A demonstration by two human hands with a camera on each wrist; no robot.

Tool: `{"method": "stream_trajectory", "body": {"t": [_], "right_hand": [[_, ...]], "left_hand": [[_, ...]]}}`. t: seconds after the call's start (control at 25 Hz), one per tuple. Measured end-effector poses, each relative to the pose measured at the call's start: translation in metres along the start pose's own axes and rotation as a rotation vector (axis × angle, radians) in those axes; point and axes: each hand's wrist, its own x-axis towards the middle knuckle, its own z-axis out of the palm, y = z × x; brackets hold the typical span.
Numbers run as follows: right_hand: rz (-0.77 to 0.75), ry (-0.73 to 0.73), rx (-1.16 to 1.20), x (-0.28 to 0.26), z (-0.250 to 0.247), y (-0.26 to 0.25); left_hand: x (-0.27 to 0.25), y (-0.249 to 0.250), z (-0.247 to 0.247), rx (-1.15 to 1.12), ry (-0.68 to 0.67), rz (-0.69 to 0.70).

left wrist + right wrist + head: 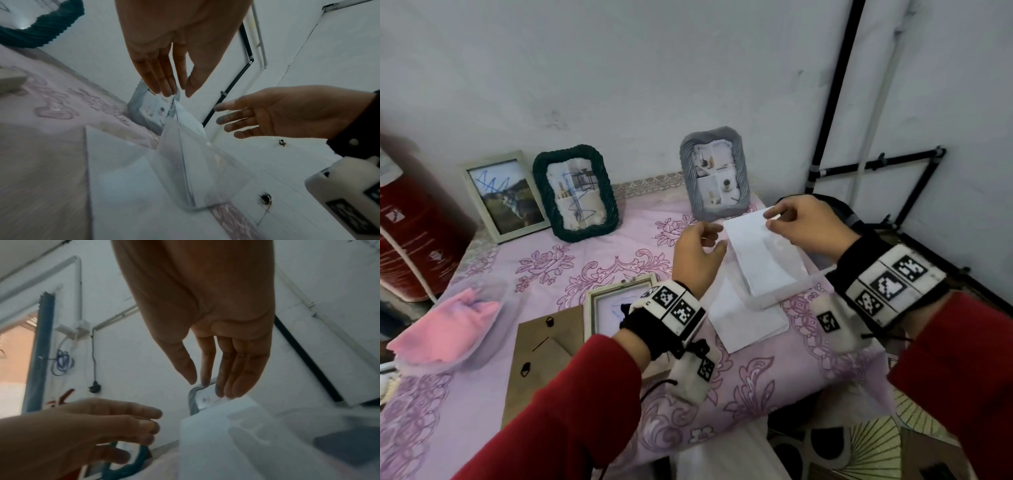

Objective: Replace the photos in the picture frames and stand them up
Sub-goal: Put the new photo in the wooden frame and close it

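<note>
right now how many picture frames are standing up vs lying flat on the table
Standing: 3: the white frame, the dark green rope frame, the grey frame.
Lying flat: 1: the open white frame, beside its brown backing board.
Total: 4 frames.

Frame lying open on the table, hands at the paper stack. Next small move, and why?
Probably pinch the top sheet with the right hand and peel it off the stack; its fingertips sit at the sheet's far edge, the left hand hovers open beside it, and the open frame waits.
</note>
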Motion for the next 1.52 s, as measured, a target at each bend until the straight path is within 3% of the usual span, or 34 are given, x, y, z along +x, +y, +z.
{"method": "stream_trajectory", "body": {"t": [0.2,0.32,0.52,0.68,0.96,1.28,1.52], "right_hand": [[0.084,-0.069,-0.146,0.029,-0.009,0.020],[0.099,-0.140,-0.035,0.037,-0.007,0.028],[0.060,-0.011,0.039,0.041,-0.009,0.038],[0.042,0.011,0.104,0.036,-0.008,0.042],[0.000,0.010,0.168,0.030,-0.010,0.037],[-0.015,0.169,0.292,0.029,-0.019,0.024],[-0.086,0.280,0.395,0.028,-0.018,-0.005]], "left_hand": [[0.028,0.010,0.015,0.002,-0.042,-0.032],[0.036,0.009,0.021,0.032,-0.052,-0.031],[0.038,0.002,0.024,0.062,-0.040,-0.005],[0.037,0.003,0.023,0.017,-0.022,0.011],[0.029,0.006,0.026,-0.128,-0.043,-0.064],[0.016,0.017,0.012,-0.353,-0.168,-0.120],[0.013,0.033,-0.011,-0.517,-0.091,-0.040]]}}
